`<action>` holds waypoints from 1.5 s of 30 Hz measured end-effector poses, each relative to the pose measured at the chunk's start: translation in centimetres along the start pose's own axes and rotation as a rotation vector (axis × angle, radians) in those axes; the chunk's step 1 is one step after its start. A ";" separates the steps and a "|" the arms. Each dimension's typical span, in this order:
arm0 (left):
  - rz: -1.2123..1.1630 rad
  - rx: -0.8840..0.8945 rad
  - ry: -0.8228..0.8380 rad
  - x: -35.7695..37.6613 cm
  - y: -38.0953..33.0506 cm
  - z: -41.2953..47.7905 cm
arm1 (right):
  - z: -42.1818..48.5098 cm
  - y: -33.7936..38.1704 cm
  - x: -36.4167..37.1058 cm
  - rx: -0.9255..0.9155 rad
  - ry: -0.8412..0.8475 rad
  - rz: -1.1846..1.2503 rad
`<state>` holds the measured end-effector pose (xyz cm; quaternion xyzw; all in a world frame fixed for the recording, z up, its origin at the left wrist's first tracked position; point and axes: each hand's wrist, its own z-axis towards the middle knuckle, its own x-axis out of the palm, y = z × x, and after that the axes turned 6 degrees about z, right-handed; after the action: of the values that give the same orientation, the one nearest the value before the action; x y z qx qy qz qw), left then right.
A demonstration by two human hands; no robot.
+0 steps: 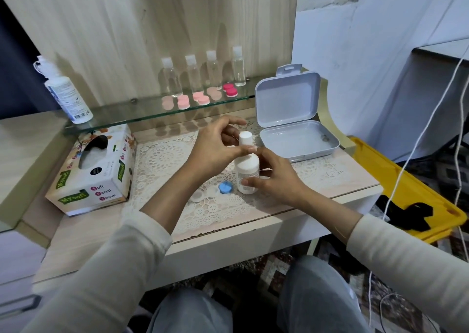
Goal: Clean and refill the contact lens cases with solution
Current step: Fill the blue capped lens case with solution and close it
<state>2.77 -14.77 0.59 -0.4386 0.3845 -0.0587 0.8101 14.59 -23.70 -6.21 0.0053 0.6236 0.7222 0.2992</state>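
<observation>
I've got both hands on the small solution bottle (247, 170), which stands upright at the middle of the worktop (330, 180), long axis vertical. The right hand (275, 179) is wrapped round the lower body, thumb on the label. The left hand (215, 150) reaches in from the other side, fingertips closing on the neck just under the white cap (245, 138).

The cap looks seated, so I judge it has to come off next. The left hand is the nearer one for that.

The blue lens case (225, 187) lies flat on the lace mat (162, 155), just left of the bottle's foot, under the left wrist.

An open grey storage box (291, 119) sits behind to the right and a tissue box (94, 170) to the left. More pink lens cases (203, 98) and clear bottles (193, 74) wait on the glass shelf (142, 112).
</observation>
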 end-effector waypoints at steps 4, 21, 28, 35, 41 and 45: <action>-0.029 0.008 0.110 -0.4 0.2 -0.2 | 0.1 0.0 0.0 -0.002 -0.001 -0.011; 0.057 0.031 -0.023 0.2 0.0 -0.2 | 0.0 0.1 0.0 0.000 0.001 -0.001; -0.039 0.027 0.078 -0.6 0.6 -0.4 | 0.0 0.2 0.0 0.017 0.004 -0.024; 0.079 -0.037 0.013 -2.1 3.0 -1.9 | 0.4 0.8 -0.4 -0.003 -0.059 -0.040; 0.418 -0.163 -0.078 -4.8 7.4 -5.2 | 3.9 1.5 -1.1 0.032 -0.206 -0.064; 0.580 -0.207 -0.005 -5.5 10.2 -7.7 | 6.7 1.7 -0.7 0.074 -0.283 -0.075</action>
<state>-8.73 -11.29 -6.40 -0.3908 0.4955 0.2157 0.7451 16.97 -18.06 -2.94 0.0947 0.6012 0.6792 0.4102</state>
